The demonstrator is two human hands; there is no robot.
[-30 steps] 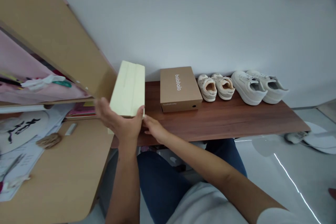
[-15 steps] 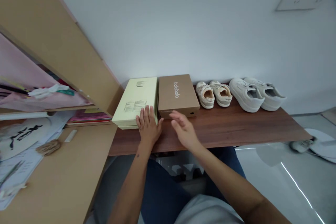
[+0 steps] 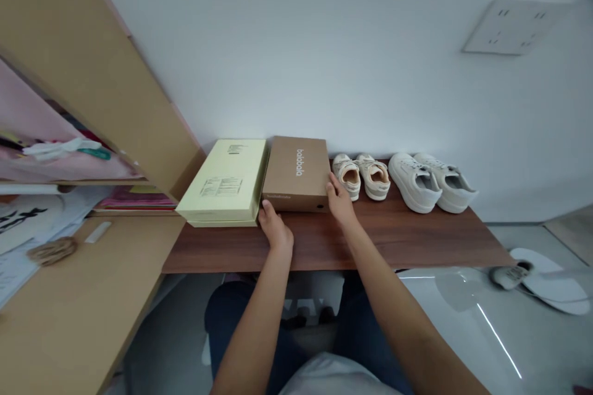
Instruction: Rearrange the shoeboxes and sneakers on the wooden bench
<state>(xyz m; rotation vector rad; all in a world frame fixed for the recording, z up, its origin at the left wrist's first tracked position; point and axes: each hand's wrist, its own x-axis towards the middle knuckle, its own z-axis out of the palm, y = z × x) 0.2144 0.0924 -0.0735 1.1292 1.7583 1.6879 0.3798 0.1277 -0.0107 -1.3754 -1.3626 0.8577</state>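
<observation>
A brown shoebox with white lettering lies on a dark wooden bench against the wall. My left hand grips its front left corner, thumb on the near edge, with some fingers hidden in the gap beside it. At the front right corner, my right hand holds the box's side. A pale yellow shoebox sits just left of the brown one. Close by on the right stands a pair of small cream shoes, with larger white sneakers beyond them.
To the left is a tan desk with papers, a coil of twine and a shelf panel rising beside the bench. A wall socket plate is at upper right. Another shoe lies on the floor at right.
My left hand has left the yellow box and moved to the brown box's left corner. My right hand has moved onto the brown box's right side. The view has shifted slightly.
</observation>
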